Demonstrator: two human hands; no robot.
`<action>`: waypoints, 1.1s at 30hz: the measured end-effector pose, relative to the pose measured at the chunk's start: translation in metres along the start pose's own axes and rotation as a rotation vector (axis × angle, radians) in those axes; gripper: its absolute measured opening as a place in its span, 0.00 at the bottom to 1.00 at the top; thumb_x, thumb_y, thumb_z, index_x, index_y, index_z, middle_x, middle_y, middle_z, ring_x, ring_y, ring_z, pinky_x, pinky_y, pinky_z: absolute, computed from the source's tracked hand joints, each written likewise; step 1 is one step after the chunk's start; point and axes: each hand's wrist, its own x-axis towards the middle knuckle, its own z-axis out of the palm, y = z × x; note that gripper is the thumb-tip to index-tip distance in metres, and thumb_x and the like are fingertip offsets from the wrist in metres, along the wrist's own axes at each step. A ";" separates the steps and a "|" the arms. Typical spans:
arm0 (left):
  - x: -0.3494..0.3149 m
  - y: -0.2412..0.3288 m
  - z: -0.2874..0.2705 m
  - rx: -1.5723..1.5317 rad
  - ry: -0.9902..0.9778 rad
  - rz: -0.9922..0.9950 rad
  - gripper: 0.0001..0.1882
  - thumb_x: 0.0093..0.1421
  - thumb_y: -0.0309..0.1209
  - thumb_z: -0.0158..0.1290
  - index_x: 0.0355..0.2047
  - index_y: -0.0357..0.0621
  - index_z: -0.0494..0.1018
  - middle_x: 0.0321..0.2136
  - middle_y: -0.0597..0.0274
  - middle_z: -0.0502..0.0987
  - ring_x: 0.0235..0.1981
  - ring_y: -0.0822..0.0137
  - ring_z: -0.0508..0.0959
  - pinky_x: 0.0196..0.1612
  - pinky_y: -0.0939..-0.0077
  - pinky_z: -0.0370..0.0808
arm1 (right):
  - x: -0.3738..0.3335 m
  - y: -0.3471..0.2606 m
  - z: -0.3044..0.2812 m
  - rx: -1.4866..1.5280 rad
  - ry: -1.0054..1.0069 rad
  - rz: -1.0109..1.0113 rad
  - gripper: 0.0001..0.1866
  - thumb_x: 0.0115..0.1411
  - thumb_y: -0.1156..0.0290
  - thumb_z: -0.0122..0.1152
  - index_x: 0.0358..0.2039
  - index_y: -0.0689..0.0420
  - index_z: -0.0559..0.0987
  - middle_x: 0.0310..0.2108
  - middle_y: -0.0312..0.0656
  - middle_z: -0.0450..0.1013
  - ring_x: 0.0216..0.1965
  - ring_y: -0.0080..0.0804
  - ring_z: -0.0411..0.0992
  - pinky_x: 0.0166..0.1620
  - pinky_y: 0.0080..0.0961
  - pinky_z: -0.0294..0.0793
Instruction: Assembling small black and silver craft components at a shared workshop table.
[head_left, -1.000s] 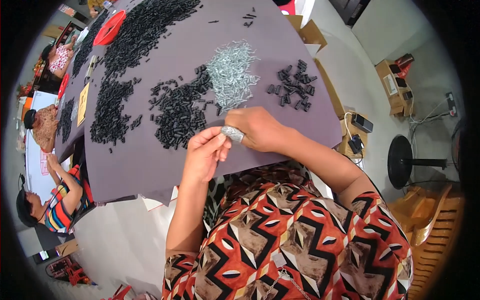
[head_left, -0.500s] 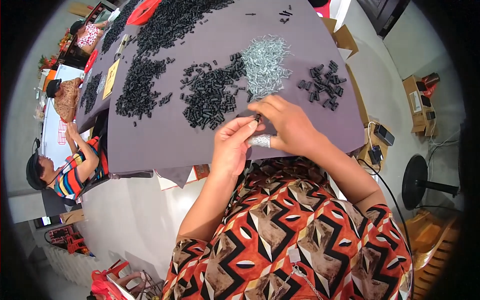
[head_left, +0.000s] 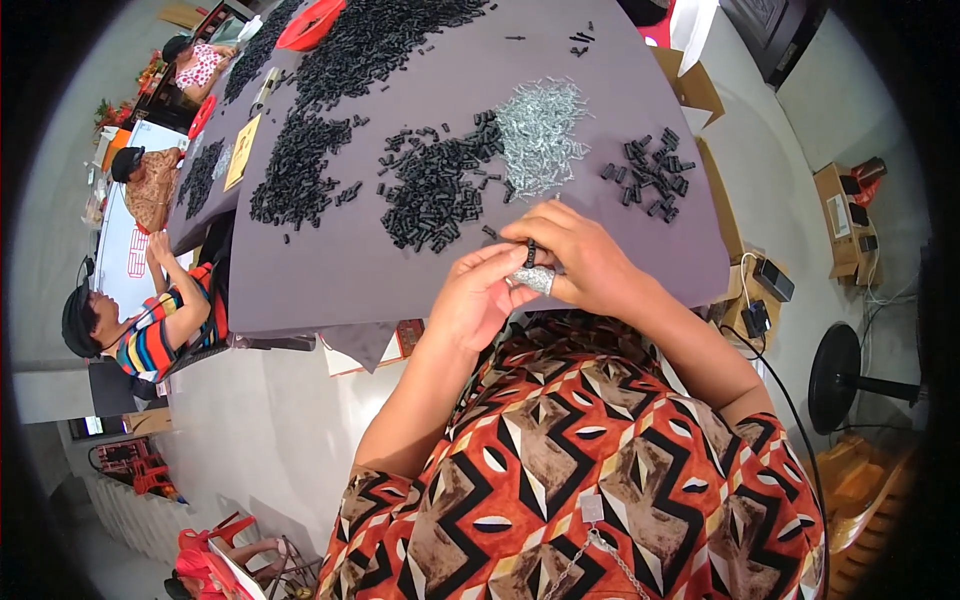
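My left hand [head_left: 473, 297] and my right hand [head_left: 592, 258] meet at the near edge of the grey-covered table, fingers closed. Pinched between them is a small black ribbed cylinder [head_left: 531, 252]. Silvery wrapping covers my right thumb [head_left: 536, 280]. Just beyond my hands lies a heap of small, shiny silver pieces [head_left: 542, 135], perhaps screws or springs; they are too small to tell. A heap of black cylinders [head_left: 430, 195] touches its left side. To the right is a smaller, separate group of black cylinders [head_left: 655, 178].
More black pieces [head_left: 300, 170] cover the table's left and far parts, near a red tray [head_left: 312, 24]. Several people sit along the left side, one in a striped top [head_left: 165, 330]. Cardboard boxes [head_left: 690, 85] and a black stand [head_left: 835, 378] are at the right.
My hands have shifted slightly right and the black cylinder now stands more upright and more visible between my fingers. The whole view has shifted a little.
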 end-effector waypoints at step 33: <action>0.015 0.046 -0.093 1.637 0.505 0.948 0.08 0.53 0.23 0.60 0.35 0.45 0.79 0.36 0.58 0.76 0.39 0.52 0.75 0.41 0.59 0.74 | -0.026 0.056 -0.052 -0.696 0.147 0.371 0.23 0.54 0.76 0.64 0.53 0.62 0.76 0.57 0.47 0.69 0.64 0.52 0.61 0.65 0.41 0.61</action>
